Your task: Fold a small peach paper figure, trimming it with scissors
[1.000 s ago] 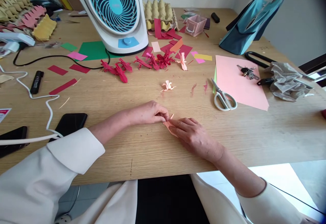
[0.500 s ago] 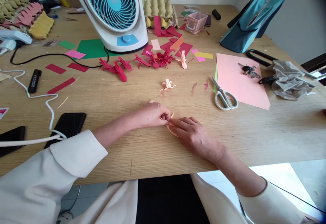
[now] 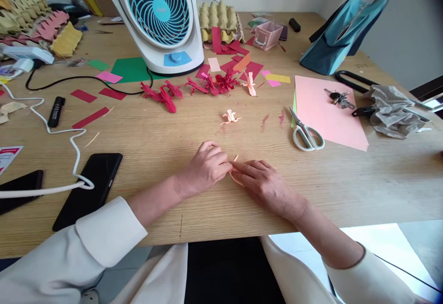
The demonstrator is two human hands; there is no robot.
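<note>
A small piece of folded peach paper (image 3: pixel 236 158) lies low over the desk, mostly covered by my fingers; only a pointed tip and a lower edge show. My left hand (image 3: pixel 207 168) is closed, its thumb and forefinger pinching the paper's left side. From the right, my right hand (image 3: pixel 265 185) holds the same paper with its fingers pressed together; the thumb is hidden. Just beyond my hands sits a finished-looking folded peach paper figure (image 3: pixel 230 116) with thin legs. Further back lie a second peach figure (image 3: pixel 249 84) and several folded red paper figures (image 3: pixel 166 97).
Scissors (image 3: pixel 306 134) lie to the right beside pink paper sheets (image 3: pixel 328 119) with keys (image 3: pixel 341 98) on top. A fan (image 3: pixel 175 57) stands at the back. Phones (image 3: pixel 90 188), a white cable (image 3: pixel 78 156) and a black marker (image 3: pixel 56 111) are on the left.
My left hand has turned, its knuckles rising and its wrist dropping toward me, still pinching at the paper. My right hand stays nearly in place. The whole view has shifted slightly.
</note>
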